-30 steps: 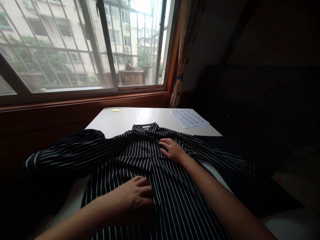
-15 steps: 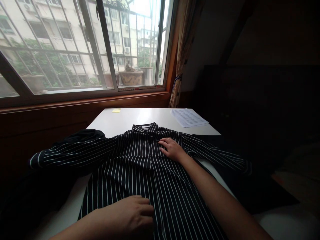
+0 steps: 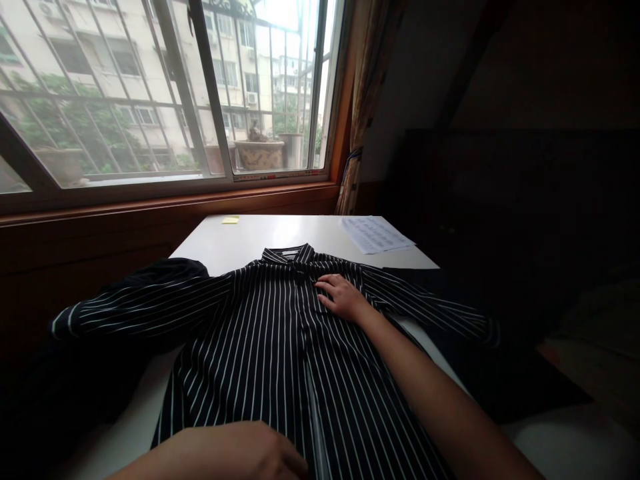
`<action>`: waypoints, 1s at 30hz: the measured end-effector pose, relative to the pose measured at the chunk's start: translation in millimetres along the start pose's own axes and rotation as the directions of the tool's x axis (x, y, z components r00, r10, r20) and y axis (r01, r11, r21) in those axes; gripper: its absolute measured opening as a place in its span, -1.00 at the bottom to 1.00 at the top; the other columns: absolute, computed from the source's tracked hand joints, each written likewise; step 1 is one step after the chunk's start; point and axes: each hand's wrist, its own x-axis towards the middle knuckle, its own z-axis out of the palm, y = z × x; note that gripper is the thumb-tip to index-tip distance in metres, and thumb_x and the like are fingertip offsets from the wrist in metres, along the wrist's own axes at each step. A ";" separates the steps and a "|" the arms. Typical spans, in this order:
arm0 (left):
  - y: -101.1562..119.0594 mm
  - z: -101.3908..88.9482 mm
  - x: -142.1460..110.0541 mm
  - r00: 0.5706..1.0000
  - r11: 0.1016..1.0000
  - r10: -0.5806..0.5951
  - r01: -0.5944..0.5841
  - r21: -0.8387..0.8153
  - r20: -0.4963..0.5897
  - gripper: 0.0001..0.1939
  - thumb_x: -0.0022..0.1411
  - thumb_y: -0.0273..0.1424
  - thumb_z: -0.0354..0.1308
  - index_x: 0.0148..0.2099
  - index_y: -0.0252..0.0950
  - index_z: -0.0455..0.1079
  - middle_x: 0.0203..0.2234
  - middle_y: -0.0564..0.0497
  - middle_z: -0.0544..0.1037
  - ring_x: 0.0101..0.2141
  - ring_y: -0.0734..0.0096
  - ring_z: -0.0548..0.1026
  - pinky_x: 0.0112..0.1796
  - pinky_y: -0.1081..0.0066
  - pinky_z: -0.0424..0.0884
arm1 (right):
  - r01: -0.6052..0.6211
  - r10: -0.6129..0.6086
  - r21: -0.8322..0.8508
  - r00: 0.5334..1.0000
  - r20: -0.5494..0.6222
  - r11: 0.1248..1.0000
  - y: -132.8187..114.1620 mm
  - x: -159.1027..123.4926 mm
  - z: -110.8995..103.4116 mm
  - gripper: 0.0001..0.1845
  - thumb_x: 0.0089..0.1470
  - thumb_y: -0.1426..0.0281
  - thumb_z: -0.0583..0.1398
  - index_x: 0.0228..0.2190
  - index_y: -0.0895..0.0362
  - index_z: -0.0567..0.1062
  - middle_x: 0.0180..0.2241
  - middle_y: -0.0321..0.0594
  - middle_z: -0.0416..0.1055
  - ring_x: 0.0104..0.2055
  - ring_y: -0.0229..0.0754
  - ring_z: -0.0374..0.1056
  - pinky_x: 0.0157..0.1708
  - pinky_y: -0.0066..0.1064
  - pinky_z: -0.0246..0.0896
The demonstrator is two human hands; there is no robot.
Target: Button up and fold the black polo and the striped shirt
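Observation:
A black shirt with thin white stripes (image 3: 260,333) lies spread face up on a white table (image 3: 280,235), collar toward the window and sleeves stretched out to both sides. My right hand (image 3: 343,297) lies flat on the shirt's chest just below the collar, fingers stretched out. My left hand (image 3: 240,455) rests on the shirt's lower front at the bottom edge of the view, partly cut off, with its fingers curled on the cloth beside the button placket.
A printed sheet of paper (image 3: 376,234) lies at the table's far right corner and a small yellow sticky note (image 3: 231,219) at its far edge. A dark garment (image 3: 167,269) lies under the left sleeve. A barred window and wooden sill stand behind the table.
My left hand has slid down the shirt front toward me, from mid-shirt to the bottom of the view. My right hand has stayed in place on the chest.

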 end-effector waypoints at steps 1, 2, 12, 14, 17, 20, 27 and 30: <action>0.1 -7.7 -0.9 0.999 1.000 -0.021 0.022 0.012 -0.044 -0.90 0.27 -0.48 0.17 -0.33 -0.28 0.36 -0.43 0.06 0.48 -0.49 0.50 0.40 -0.51 0.52 0.29 | 0.002 -0.002 -0.002 1.000 0.001 1.000 -0.3 0.0 -0.1 -0.61 0.22 0.23 0.14 0.05 0.03 0.47 0.08 -0.11 0.35 0.13 0.00 0.22 0.16 -0.08 0.17; -2.2 -15.0 -1.1 0.993 0.998 -0.061 0.063 0.008 -0.102 -0.96 0.26 -0.50 0.19 -0.27 -0.27 0.40 -0.39 0.06 0.49 -0.44 0.50 0.42 -0.47 0.53 0.31 | 0.002 -0.002 -0.003 1.000 0.003 1.000 -0.5 0.1 -0.2 -0.61 0.22 0.23 0.14 0.05 0.03 0.47 0.08 -0.11 0.35 0.13 0.00 0.22 0.16 -0.08 0.17; -107.6 -21.8 26.7 0.742 0.932 -0.321 0.360 -0.055 -0.589 -0.95 0.28 -0.47 0.18 -0.20 -0.31 0.46 -0.34 0.03 0.48 -0.38 0.49 0.43 -0.35 0.48 0.37 | 0.057 -0.057 -0.043 0.998 -0.011 0.997 -6.7 0.4 -5.4 -0.62 0.23 0.31 0.12 0.06 0.07 0.45 0.05 -0.08 0.38 0.11 0.00 0.23 0.15 -0.10 0.14; -113.1 -16.2 28.0 0.721 0.931 -0.336 0.352 -0.098 -0.605 -0.94 0.26 -0.46 0.19 -0.20 -0.31 0.47 -0.34 0.03 0.49 -0.35 0.47 0.45 -0.32 0.47 0.39 | 0.109 -0.111 -0.091 0.994 -0.013 0.990 -10.7 -0.7 -9.6 -0.64 0.24 0.37 0.09 0.05 0.09 0.45 0.03 -0.08 0.39 0.11 0.00 0.23 0.16 -0.09 0.10; -111.6 -9.4 24.2 0.729 0.934 -0.339 0.336 -0.120 -0.595 -0.90 0.25 -0.46 0.19 -0.16 -0.29 0.46 -0.33 0.03 0.48 -0.30 0.43 0.45 -0.28 0.45 0.41 | 0.179 -0.180 -0.182 0.984 0.011 0.967 -17.1 -3.0 -16.2 -0.69 0.23 0.42 0.09 -0.03 0.09 0.48 -0.01 -0.08 0.40 0.09 0.02 0.21 0.18 -0.07 0.03; -109.1 -5.9 18.4 0.753 0.940 -0.330 0.315 -0.127 -0.570 -0.80 0.22 -0.50 0.20 -0.09 -0.27 0.42 -0.28 0.03 0.47 -0.25 0.41 0.45 -0.23 0.41 0.43 | 0.180 -0.171 -0.267 0.984 0.058 0.947 -22.6 -5.5 -21.7 -0.78 0.22 0.43 0.09 -0.13 0.07 0.49 -0.07 -0.09 0.41 0.03 0.03 0.22 0.13 -0.07 0.03; -116.1 -3.5 14.7 0.753 0.951 -0.296 0.290 -0.107 -0.587 -0.77 0.18 -0.54 0.23 -0.10 -0.29 0.39 -0.19 0.01 0.41 -0.28 0.46 0.43 -0.24 0.41 0.46 | 0.081 -0.074 -0.194 0.996 0.039 0.978 -55.1 -15.1 -40.3 -0.85 0.22 0.43 0.08 -0.30 0.10 0.47 -0.24 -0.09 0.39 -0.10 0.00 0.25 -0.01 -0.14 0.10; -121.3 -2.3 15.3 0.739 0.951 -0.290 0.296 -0.094 -0.608 -0.82 0.20 -0.54 0.22 -0.12 -0.30 0.41 -0.20 0.00 0.41 -0.30 0.47 0.44 -0.26 0.42 0.47 | -0.003 0.004 -0.007 0.999 0.051 1.000 -84.6 -28.9 -48.7 -0.86 0.23 0.43 0.08 -0.31 0.11 0.45 -0.29 -0.16 0.39 -0.20 -0.11 0.29 -0.13 -0.28 0.17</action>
